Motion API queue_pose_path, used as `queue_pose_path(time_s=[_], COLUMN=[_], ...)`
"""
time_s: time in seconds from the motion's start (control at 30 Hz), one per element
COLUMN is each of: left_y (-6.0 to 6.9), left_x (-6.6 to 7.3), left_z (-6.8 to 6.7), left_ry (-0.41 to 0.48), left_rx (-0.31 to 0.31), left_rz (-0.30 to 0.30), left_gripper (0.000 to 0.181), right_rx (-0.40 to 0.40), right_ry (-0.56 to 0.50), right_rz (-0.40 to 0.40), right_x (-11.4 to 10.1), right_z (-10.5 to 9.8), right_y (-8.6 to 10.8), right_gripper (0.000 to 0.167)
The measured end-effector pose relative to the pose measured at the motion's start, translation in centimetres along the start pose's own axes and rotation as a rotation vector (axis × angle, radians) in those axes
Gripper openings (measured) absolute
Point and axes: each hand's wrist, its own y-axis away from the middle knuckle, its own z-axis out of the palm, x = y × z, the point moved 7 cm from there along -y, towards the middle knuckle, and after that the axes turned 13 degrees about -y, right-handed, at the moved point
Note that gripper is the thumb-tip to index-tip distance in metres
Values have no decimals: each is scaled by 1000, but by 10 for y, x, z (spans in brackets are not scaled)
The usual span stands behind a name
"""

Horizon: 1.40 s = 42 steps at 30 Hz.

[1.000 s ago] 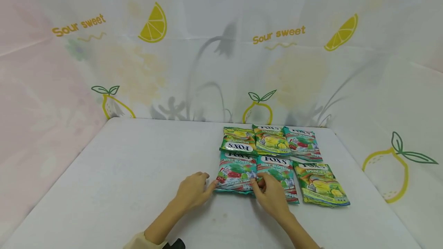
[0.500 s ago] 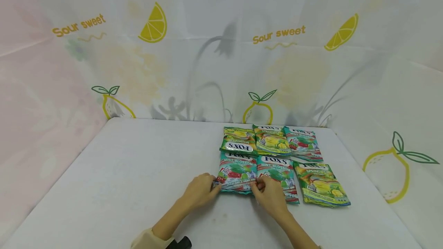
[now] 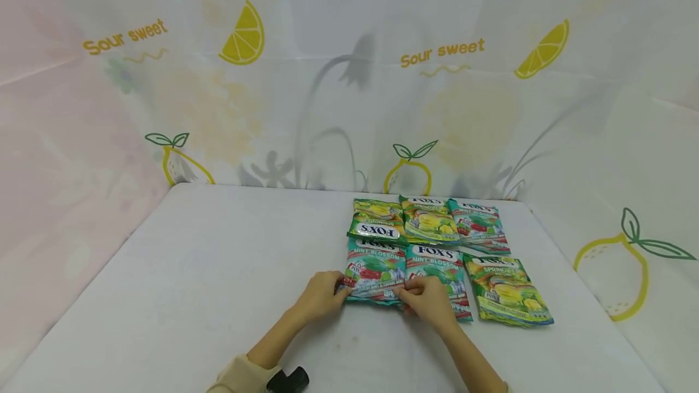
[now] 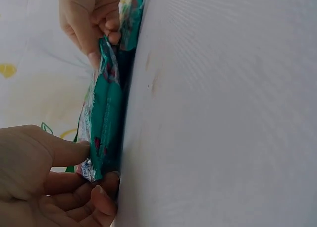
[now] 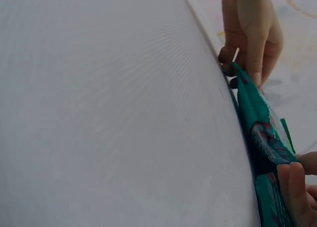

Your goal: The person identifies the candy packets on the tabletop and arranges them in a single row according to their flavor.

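A teal Mint Blossom candy bag (image 3: 374,268) lies at the left of the front row, gripped at both lower corners. My left hand (image 3: 321,296) pinches its left corner between thumb and fingers; the left wrist view shows that hand (image 4: 54,182) at the bag's near end (image 4: 106,118). My right hand (image 3: 428,301) pinches the right corner and overlaps a second teal bag (image 3: 438,267) beside it. In the right wrist view, the right hand (image 5: 299,190) holds the near corner of the bag (image 5: 257,108), with the left hand (image 5: 252,33) at the far corner.
A green-yellow Springtea bag (image 3: 509,291) lies at the right of the front row. Behind stand three more in a row: two green-yellow bags (image 3: 377,220) (image 3: 429,221) and a teal bag (image 3: 479,226). The white table (image 3: 229,241) meets a printed cloth backdrop (image 3: 327,108).
My left hand has moved right and closed onto the left corner of the teal bag. The right hand has stayed near the right corner, with its fingers slightly shifted.
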Motion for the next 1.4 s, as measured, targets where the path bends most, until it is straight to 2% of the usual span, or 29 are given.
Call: queue_pose_path(time_s=[0.17,0.33,0.53,0.83,1.23,1.4], left_y=[-1,0,5,12,24,30], left_x=[-3,-4,-3,-3,1,4], left_z=[0,-3,-6,-10,-20,-28], left_ry=[15,59,99,130,155,171], left_rx=[47,79,83,90,123,185], left_rz=[-1,-7,2,-15,3,71], left_gripper=[17,14,13,11,8,9], right_rx=[-44,-124,-204,-233,-291,-309], right_ry=[-117,-193,-290,-321,-370,-384], right_rz=[58,56,72,93,-9,-37], right_x=[6,9,10,10,-4,-7], right_z=[2,5,7,10,15,17], right_y=[-4,-5,0,7,18,21], right_gripper=[24,38,48,49,43,42])
